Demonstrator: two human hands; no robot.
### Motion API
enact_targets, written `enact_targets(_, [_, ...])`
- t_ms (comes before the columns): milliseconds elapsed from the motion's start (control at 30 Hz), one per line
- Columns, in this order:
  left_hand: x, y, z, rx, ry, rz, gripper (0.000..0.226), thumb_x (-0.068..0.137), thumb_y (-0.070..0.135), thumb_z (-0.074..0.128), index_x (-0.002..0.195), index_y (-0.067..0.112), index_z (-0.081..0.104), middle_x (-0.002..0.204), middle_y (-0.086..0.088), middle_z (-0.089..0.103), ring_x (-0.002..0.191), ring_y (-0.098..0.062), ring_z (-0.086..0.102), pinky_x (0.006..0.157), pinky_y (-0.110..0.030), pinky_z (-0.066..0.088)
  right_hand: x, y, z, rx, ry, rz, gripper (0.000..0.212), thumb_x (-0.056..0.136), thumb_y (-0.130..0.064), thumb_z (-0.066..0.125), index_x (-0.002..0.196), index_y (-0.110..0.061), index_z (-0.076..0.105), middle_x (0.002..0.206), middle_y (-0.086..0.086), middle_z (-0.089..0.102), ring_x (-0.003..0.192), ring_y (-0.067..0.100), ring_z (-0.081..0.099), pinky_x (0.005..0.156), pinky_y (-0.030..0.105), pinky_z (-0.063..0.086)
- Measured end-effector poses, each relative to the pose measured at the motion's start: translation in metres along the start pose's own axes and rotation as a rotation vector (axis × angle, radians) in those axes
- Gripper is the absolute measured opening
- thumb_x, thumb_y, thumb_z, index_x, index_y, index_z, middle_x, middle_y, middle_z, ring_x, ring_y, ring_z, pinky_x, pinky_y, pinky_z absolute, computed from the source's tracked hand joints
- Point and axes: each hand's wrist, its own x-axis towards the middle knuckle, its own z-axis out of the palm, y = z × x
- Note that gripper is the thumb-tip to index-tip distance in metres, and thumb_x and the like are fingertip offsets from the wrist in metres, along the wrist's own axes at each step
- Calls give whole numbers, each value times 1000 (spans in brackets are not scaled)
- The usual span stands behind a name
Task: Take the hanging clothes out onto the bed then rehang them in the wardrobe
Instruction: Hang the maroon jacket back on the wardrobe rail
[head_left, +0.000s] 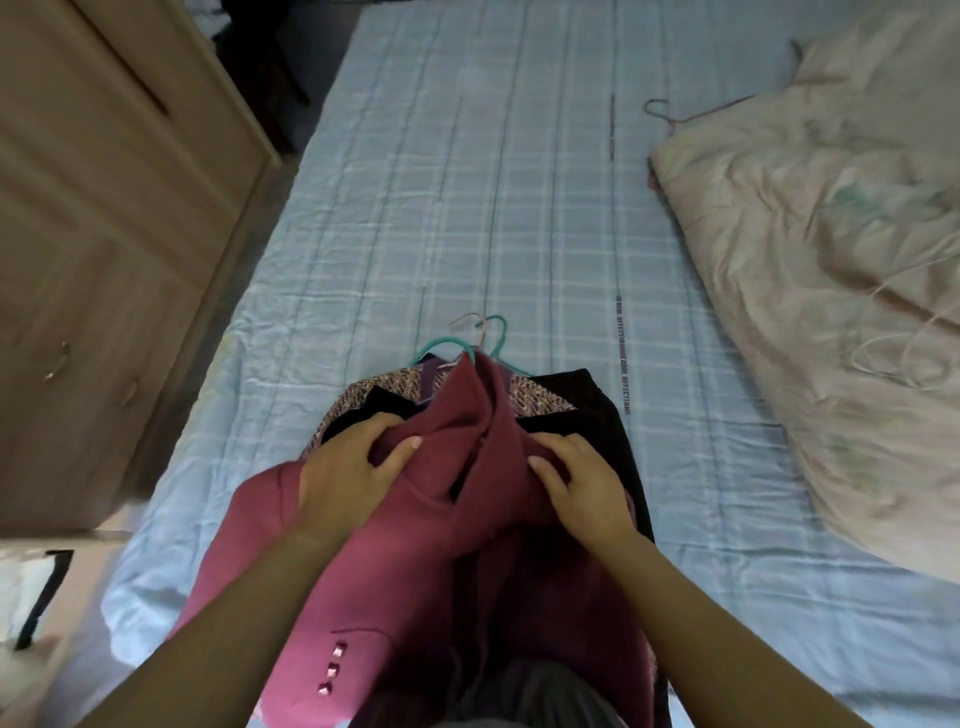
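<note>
Bed (467, 182): blue checked sheet; duvet (831, 260) at 3 o'clock, cabinet (104, 208) at 9.
Coat (415, 561): maroon, at 6 o'clock, atop a tweed jacket (363, 397); hangers (485, 338) poke out toward 12.
Left hand (345, 467): fingers curled, bunching the coat.
Right hand (582, 483): fingers curled, gripping the coat.

A home bedroom is shown. A bed (467, 182) is covered by a blue checked sheet, with a crumpled pink duvet (831, 260) laid on it. A wooden cabinet (104, 208) is stood just beside it.
</note>
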Motion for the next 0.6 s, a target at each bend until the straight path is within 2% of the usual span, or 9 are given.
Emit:
enact_targets(67, [-17, -2, -12, -47, 31, -32, 55, 75, 70, 42, 108, 32, 64, 99, 14, 65, 88, -8, 58, 74, -26, 43, -7, -10, -4, 24, -21, -77, 39, 90, -46, 45, 119, -27, 60, 96, -8, 56, 88, 5, 52, 77, 18, 40])
enact_targets(167, [-44, -13, -32, -83, 62, -107, 35, 82, 56, 62, 106, 31, 68, 94, 16, 66, 89, -8, 61, 73, -17, 42, -14, -26, -1, 18, -46, -180, 36, 91, -45, 49, 124, -32, 58, 93, -13, 55, 85, 0, 51, 73, 14, 40])
enact_targets(267, [-76, -27, -53, -71, 155, -190, 25, 82, 44, 66, 102, 30, 71, 87, 14, 68, 81, -7, 60, 67, -12, 38, -23, -53, 12, 3, -53, -298, 40, 91, -50, 44, 127, -36, 56, 85, -12, 52, 77, 0, 50, 67, 13, 42])
enact_targets(400, [-129, -52, -85, -48, 263, -296, 21, 81, 45, 67, 95, 30, 71, 83, 12, 66, 75, -7, 57, 65, -20, 38, -41, -97, 36, 13, -86, -426, 41, 90, -48, 43, 126, -33, 57, 78, -11, 51, 69, 1, 48, 62, 19, 45])
enact_targets(500, [-173, -78, -103, -55, 335, -340, 18, 80, 45, 68, 93, 32, 71, 81, 14, 67, 72, -5, 58, 63, -11, 37, -62, -131, 55, 61, -138, -523, 37, 91, -45, 48, 123, -32, 60, 79, -11, 55, 70, 2, 53, 64, 21, 46])
enact_targets(600, [-215, -107, -115, -93, 412, -379, 28, 76, 50, 68, 93, 28, 73, 85, 17, 67, 73, 3, 55, 67, -4, 36, -81, -165, 80, 92, -189, -588, 35, 89, -45, 50, 119, -32, 63, 81, -11, 60, 71, 4, 57, 65, 24, 48])
